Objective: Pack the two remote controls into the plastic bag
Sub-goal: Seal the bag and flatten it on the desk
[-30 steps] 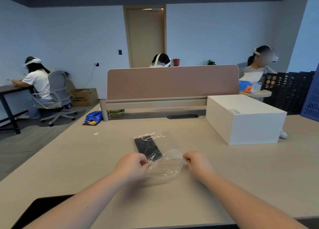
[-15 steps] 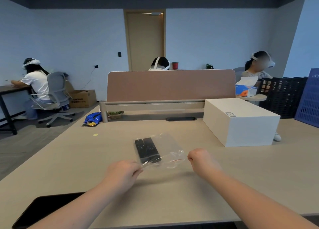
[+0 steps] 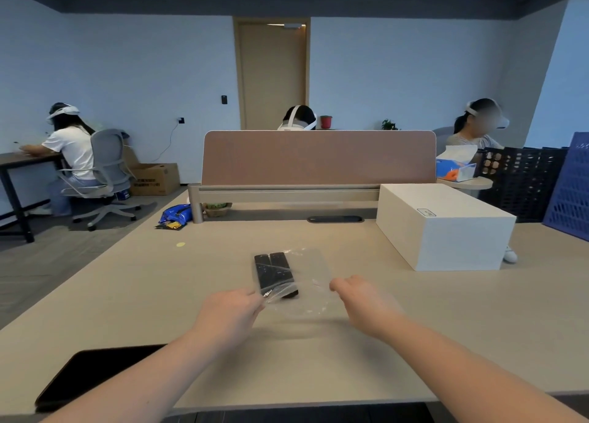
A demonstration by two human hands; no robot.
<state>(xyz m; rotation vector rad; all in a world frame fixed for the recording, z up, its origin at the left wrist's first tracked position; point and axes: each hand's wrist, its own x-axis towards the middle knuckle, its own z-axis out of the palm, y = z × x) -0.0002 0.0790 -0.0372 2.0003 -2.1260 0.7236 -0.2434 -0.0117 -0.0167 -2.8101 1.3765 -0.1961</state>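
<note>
**Both remotes in the bag, two hands at its mouth**

Left hand [image 3: 234, 311] has its grip pinching the near-left corner of the plastic bag [image 3: 302, 282]; right hand [image 3: 363, 298] is curled at the near-right edge, though whether that grip actually holds plastic, I cannot tell. Two black remote controls [image 3: 274, 274] lie side by side inside, just beyond the left grip. One white box [image 3: 446, 228] sits on the table [image 3: 127, 295] well beyond the right grip; one dark tablet [image 3: 92, 371] lies behind the left.
</note>
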